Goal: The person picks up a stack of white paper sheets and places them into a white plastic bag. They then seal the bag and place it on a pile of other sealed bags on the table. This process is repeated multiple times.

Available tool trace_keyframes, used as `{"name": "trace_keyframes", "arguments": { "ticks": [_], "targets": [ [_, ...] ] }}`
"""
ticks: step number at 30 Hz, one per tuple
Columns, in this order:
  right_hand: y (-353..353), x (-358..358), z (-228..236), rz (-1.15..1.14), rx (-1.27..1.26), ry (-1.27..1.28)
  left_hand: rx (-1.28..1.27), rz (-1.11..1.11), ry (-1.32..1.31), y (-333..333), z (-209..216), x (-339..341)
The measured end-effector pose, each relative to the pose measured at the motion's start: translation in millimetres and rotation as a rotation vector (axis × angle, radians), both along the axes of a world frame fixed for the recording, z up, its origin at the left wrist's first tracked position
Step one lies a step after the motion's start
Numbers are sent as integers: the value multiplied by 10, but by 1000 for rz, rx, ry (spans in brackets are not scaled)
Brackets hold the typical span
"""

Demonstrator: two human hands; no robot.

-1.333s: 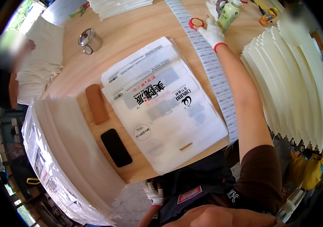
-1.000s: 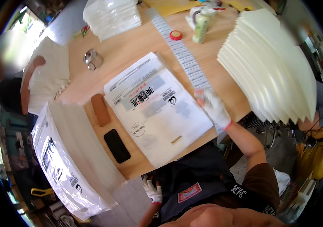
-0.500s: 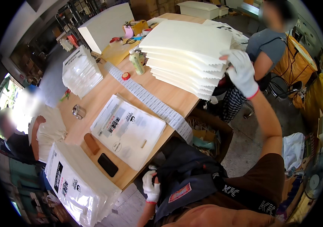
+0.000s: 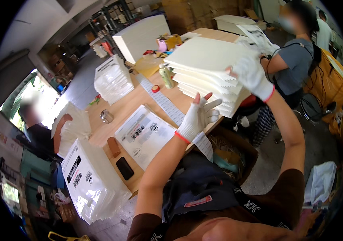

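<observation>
My left hand (image 4: pixel 198 117), in a white fingertip-less glove, is raised over the table's near edge with fingers spread and nothing in it. It lies between a pile of printed white plastic bags (image 4: pixel 145 134) and a tall stack of white sheets (image 4: pixel 207 58). My right hand (image 4: pixel 253 77), gloved the same way, is at the right edge of that stack with a fingertip over the top sheets. Motion blurs it, so whether it grips a sheet does not show. A long strip of printed labels (image 4: pixel 159 100) runs across the table, partly behind my left hand.
A black phone (image 4: pixel 125 168), a brown case (image 4: pixel 114 147), a metal cup (image 4: pixel 106 116) and a bottle (image 4: pixel 165 76) stand or lie on the table (image 4: pixel 95 134). Packed bags (image 4: pixel 95 184) are piled at the near left. Co-workers sit left and right; a carton (image 4: pixel 235 152) sits below the edge.
My left hand has risen from beside my apron to above the table edge, close to the sheet stack. My right hand stays by the stack's right edge, now blurred. The view has shifted.
</observation>
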State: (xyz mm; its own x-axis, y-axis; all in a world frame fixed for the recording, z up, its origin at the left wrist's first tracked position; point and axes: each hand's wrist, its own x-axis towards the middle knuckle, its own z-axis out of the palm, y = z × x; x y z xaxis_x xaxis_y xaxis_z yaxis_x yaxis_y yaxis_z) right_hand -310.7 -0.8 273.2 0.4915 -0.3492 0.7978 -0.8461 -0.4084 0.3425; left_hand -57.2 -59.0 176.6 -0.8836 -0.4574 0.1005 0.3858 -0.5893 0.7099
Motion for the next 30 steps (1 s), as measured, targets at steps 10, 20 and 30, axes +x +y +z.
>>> {"name": "trace_keyframes", "arguments": {
  "ticks": [10,20,30],
  "targets": [
    [734,320,48,-414,868,-568,62,363,-620,209,498,866],
    [473,1908,-1472,332,992,-1057,-1404,838,-1192,1007,-783,1020],
    [252,1942,-2076,427,1317,-1263,-1123,1113,-1218,544,-1646,1915]
  ]
}}
